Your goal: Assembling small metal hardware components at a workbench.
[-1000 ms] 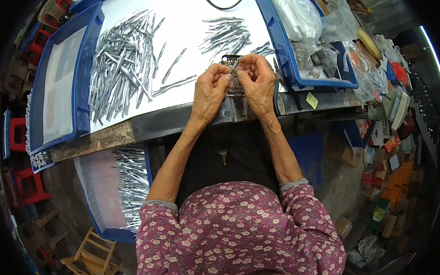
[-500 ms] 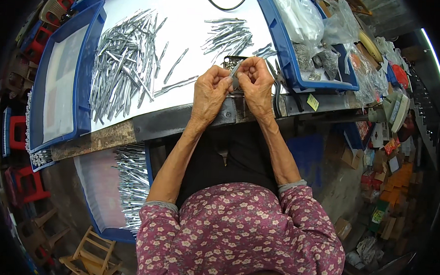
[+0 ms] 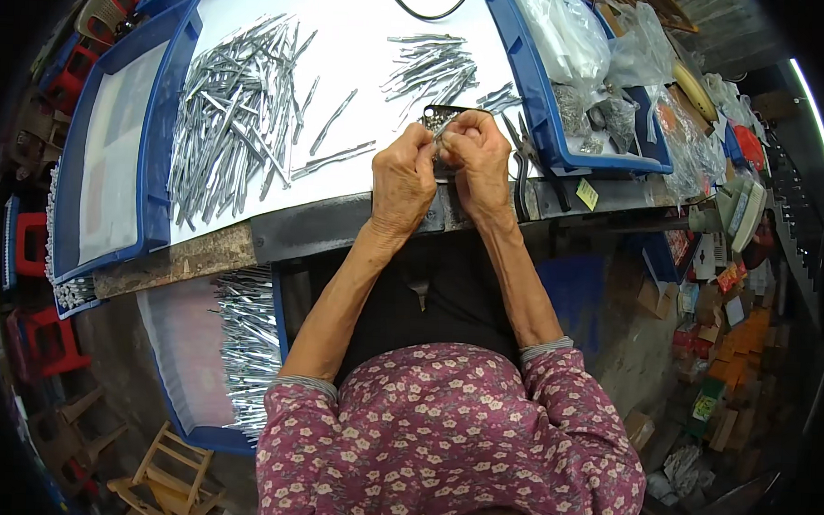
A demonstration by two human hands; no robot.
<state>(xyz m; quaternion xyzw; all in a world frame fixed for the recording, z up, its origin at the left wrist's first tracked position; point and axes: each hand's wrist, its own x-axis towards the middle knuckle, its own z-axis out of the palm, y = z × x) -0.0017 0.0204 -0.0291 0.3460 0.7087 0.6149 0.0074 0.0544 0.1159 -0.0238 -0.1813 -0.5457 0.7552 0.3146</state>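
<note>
One left hand (image 3: 404, 180) and one right hand (image 3: 481, 165) are working at one worktop (image 3: 313, 220). One big pile (image 3: 231, 115) and one smaller pile (image 3: 434, 66) of silver sticks (image 3: 244, 129), too many to count, are lying there. At least four blue trays (image 3: 154, 158) and one black cord (image 3: 425, 18) are showing.

I watch through the left head-worn fisheye, close above, facing steeply down past the floral shirt (image 3: 452, 413) onto the worktop (image 3: 309, 225), whose near edge curves across my view.
</note>
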